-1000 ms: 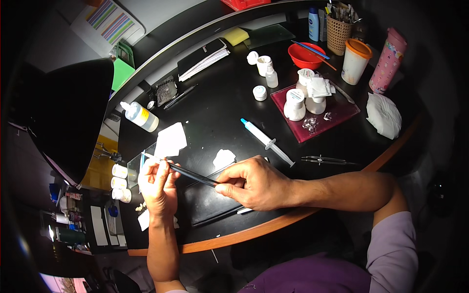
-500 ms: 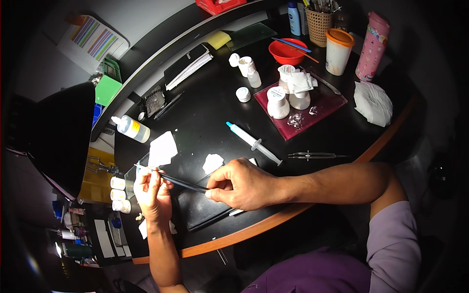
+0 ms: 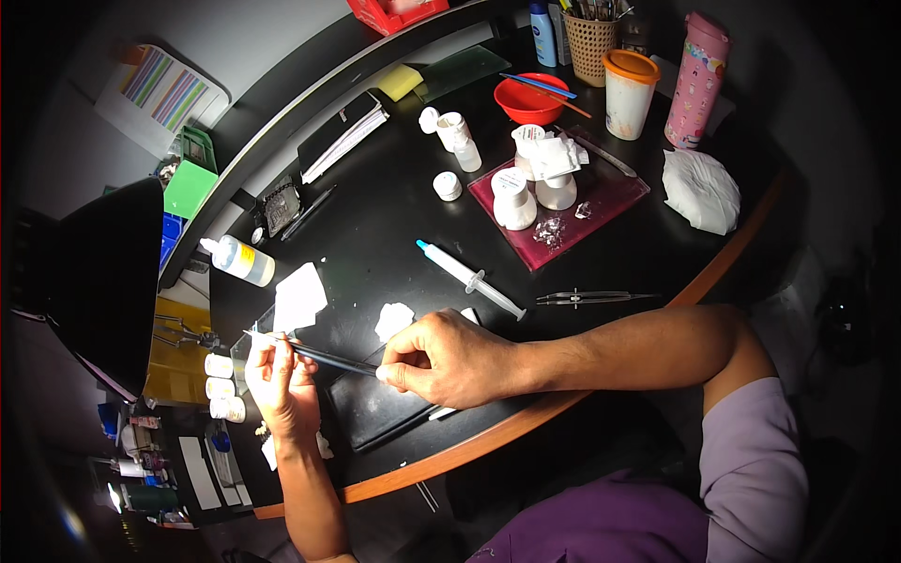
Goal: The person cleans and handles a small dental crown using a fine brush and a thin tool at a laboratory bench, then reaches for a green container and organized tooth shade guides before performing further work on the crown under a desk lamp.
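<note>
Between my hands runs a slim black-handled tool (image 3: 336,359), slanting from the pale, pointed tip at its left end down to the right. It looks like a fine brush, but the tip is too small to tell. My left hand (image 3: 285,385) pinches it near the tip, under bright light. My right hand (image 3: 443,358) grips the handle's other end between thumb and fingers, its wrist over the table. A crumpled white tissue (image 3: 394,321) lies just beyond the right hand. Past the left hand is a folded white paper (image 3: 300,296). Below the tool lies a flat black case or pad (image 3: 361,413).
Farther off lie a syringe with a blue cap (image 3: 469,278) and metal tweezers (image 3: 596,297). White-lidded jars stand on a maroon slab (image 3: 601,211). A squeeze bottle (image 3: 244,261) and small white jars (image 3: 225,388) are leftward, near a black lamp shade (image 3: 89,281). A wooden edge (image 3: 450,464) borders the table.
The whole scene has shifted slightly left in view as my head moved. Both hands keep their hold on the black-handled tool, with little other change.
</note>
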The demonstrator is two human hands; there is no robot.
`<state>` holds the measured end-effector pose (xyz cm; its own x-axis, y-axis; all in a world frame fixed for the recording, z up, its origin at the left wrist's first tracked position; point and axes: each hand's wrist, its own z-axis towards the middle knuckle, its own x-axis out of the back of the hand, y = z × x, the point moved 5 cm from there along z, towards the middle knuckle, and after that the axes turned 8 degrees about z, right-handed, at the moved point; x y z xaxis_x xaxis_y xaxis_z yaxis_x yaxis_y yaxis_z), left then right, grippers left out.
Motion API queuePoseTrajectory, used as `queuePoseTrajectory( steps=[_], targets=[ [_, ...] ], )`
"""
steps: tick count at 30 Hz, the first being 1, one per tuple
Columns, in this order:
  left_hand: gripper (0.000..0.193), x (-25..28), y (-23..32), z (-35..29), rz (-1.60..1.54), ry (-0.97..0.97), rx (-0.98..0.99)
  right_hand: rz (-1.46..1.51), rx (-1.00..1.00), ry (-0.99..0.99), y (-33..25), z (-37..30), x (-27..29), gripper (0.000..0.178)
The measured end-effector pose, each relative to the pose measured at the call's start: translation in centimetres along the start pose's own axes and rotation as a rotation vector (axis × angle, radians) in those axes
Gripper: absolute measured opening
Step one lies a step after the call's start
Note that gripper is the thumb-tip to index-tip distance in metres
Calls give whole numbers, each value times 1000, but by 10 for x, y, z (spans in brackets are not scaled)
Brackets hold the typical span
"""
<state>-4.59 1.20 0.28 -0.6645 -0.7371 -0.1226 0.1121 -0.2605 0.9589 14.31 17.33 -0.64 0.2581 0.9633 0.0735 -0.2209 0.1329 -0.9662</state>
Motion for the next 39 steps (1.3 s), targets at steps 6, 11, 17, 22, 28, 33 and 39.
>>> queuePoseTrajectory(
  steps=[6, 11, 17, 22, 28, 33, 39],
  targets=[
    [15, 2, -1, -1, 15, 9, 16, 18, -12, -5, 5, 0, -2, 23],
    [14, 5, -3, 0, 19, 27, -12, 32, -21, -9, 1, 0, -2, 22],
    [11, 2, -1, 1, 4, 8, -11, 16, 49, 15, 3, 1, -1, 22],
    [11, -1, 2, 0, 1, -6, -1, 13, -3, -6, 6, 1, -2, 21],
    [20, 7, -6, -2, 25, -32, 31, 59, -11, 32, 9, 1, -3, 18],
    [22, 10, -11, -1, -40, -52, 80, 68, 3, 43, 7, 1, -3, 18],
    [25, 3, -12, -3, 6, -107, 91, 49, -2, 42, 5, 0, -1, 17]
  ],
)
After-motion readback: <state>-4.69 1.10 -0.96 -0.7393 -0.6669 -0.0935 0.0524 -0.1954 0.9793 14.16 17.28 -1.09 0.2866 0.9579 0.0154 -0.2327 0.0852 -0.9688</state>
